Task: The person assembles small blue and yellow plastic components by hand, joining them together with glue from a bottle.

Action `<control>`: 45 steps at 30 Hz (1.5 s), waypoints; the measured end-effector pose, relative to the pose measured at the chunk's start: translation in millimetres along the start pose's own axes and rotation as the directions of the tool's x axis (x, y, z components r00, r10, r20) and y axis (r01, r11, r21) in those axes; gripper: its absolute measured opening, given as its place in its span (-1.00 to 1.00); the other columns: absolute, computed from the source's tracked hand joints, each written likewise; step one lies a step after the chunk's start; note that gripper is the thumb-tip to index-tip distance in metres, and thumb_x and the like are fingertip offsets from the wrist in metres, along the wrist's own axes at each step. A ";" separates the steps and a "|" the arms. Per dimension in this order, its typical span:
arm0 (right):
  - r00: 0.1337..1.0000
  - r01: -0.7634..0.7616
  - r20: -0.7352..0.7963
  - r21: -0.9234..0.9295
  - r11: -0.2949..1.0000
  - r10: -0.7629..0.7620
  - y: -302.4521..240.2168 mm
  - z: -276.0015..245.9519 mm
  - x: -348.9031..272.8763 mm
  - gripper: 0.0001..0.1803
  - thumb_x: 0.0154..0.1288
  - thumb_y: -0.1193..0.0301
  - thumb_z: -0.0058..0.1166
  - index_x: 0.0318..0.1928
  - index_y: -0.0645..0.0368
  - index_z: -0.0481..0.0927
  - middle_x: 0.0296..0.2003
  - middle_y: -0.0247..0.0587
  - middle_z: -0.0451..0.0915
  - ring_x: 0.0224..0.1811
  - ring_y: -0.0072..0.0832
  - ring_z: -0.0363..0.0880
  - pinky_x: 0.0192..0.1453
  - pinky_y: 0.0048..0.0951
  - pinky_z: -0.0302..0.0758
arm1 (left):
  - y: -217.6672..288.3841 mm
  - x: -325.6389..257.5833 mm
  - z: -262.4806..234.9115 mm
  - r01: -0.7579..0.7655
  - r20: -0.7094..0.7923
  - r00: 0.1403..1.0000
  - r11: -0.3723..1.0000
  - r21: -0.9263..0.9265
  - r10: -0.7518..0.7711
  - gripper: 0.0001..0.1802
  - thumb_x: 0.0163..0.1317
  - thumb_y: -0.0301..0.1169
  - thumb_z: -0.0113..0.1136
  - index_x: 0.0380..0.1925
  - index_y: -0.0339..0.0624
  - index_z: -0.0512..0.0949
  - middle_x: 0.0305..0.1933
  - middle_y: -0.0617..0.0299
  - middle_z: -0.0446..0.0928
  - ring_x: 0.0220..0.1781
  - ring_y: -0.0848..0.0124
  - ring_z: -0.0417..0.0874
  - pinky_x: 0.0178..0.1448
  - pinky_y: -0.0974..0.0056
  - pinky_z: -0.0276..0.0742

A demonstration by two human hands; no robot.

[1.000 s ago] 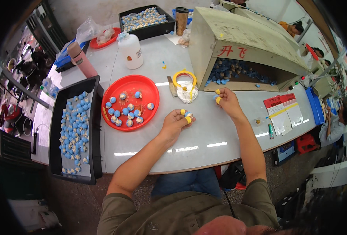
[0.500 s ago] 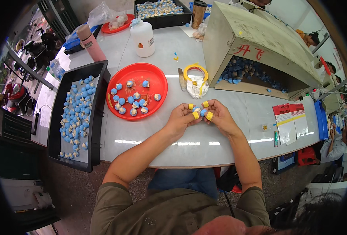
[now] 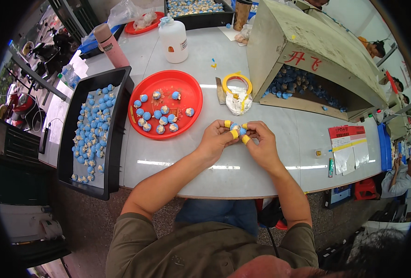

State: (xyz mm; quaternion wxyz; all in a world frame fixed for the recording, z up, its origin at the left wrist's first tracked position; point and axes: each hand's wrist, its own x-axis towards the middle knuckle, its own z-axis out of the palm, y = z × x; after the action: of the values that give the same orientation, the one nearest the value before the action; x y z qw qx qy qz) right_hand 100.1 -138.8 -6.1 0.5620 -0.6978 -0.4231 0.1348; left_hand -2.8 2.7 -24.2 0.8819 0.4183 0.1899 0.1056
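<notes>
Both hands had come together over the table. The left hand (image 3: 215, 139) and right hand (image 3: 260, 139) pinched one small blue ball (image 3: 236, 128) (fingertips closed tight), just right of the red tray (image 3: 187, 121).

We are looking down on a pale grey desk (image 3: 177, 167) that is catching streaks of overhead light. A speckled brown floor (image 3: 85, 217) is showing beneath it, and dark metal racks (image 3: 71, 18) are standing at the far left.
</notes>
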 end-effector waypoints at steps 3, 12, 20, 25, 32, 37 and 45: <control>0.999 0.003 -0.041 -0.018 1.000 -0.003 -1.3 2.0 1.0 -0.71 0.14 0.68 0.15 -0.09 0.31 0.54 -0.15 -0.19 0.59 -0.20 -0.51 0.59 -0.15 -0.53 0.52 | 1.2 -1.3 1.2 0.008 0.000 1.000 1.000 0.007 -0.008 -0.65 0.24 -0.50 0.24 -0.04 -0.29 0.33 -0.05 0.07 0.55 0.00 0.36 0.62 0.15 0.27 0.58; 0.998 0.002 -0.059 0.001 1.000 -0.002 2.7 -0.5 1.4 -0.74 0.17 0.61 0.16 -0.09 0.29 0.55 -0.16 -0.19 0.64 -0.19 -0.51 0.61 -0.22 -0.52 0.49 | 1.5 -2.9 0.8 0.045 0.034 0.998 0.997 0.063 -0.047 -0.70 0.33 -0.47 0.15 0.00 -0.28 0.35 -0.04 0.08 0.56 0.00 0.34 0.64 0.10 0.29 0.60; 0.989 -0.135 -0.033 0.206 0.969 0.144 5.6 -7.5 3.1 -0.75 0.24 0.55 0.13 -0.06 0.31 0.56 -0.12 -0.22 0.65 -0.20 -0.54 0.58 -0.14 -0.53 0.48 | 6.1 -0.4 -1.4 0.163 0.076 0.985 0.978 -0.129 -0.154 -0.76 0.40 -0.40 0.07 -0.01 -0.25 0.38 -0.03 0.07 0.56 0.02 0.33 0.65 0.07 0.31 0.63; 0.999 -0.031 -0.020 0.143 0.989 0.034 5.3 -8.0 3.0 -0.75 0.20 0.60 0.13 -0.08 0.29 0.56 -0.14 -0.23 0.62 -0.19 -0.53 0.56 -0.15 -0.51 0.48 | 4.0 0.9 -3.5 0.159 0.115 0.983 0.978 -0.136 -0.144 -0.73 0.39 -0.41 0.08 0.02 -0.25 0.38 -0.01 0.07 0.55 0.02 0.35 0.65 0.10 0.32 0.62; 0.998 0.057 -0.043 0.084 0.995 -0.054 0.3 -9.6 3.8 -0.74 0.13 0.65 0.14 -0.12 0.28 0.57 -0.20 -0.20 0.60 -0.23 -0.50 0.56 -0.16 -0.51 0.46 | 1.6 1.0 -3.8 0.157 0.127 0.981 0.983 -0.097 -0.144 -0.68 0.34 -0.43 0.15 0.04 -0.27 0.39 -0.01 0.10 0.55 0.01 0.37 0.63 0.11 0.33 0.61; 0.996 0.092 -0.012 -0.020 0.996 -0.092 -8.9 -11.4 4.4 -0.73 0.09 0.66 0.15 -0.14 0.28 0.59 -0.19 -0.16 0.60 -0.23 -0.46 0.56 -0.15 -0.48 0.46 | 0.0 0.7 -3.8 0.153 0.120 0.982 0.985 -0.080 -0.143 -0.68 0.32 -0.43 0.19 0.02 -0.23 0.40 -0.01 0.13 0.55 0.00 0.37 0.62 0.11 0.31 0.60; 0.996 0.094 -0.001 -0.064 0.993 -0.094 -13.5 -13.7 4.3 -0.73 0.09 0.65 0.16 -0.14 0.28 0.60 -0.18 -0.15 0.60 -0.20 -0.42 0.57 -0.12 -0.46 0.48 | 1.7 -1.3 -2.1 0.130 0.121 0.985 0.990 -0.053 -0.123 -0.72 0.32 -0.43 0.19 -0.01 -0.20 0.42 -0.03 0.19 0.54 0.00 0.36 0.62 0.08 0.28 0.62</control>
State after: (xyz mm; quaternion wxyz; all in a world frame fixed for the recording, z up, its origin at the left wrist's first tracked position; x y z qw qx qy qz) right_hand 105.9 -144.7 11.9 0.5458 -0.6950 -0.4586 0.0932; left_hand -4.9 4.8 -23.8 0.9088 0.3839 0.1607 0.0305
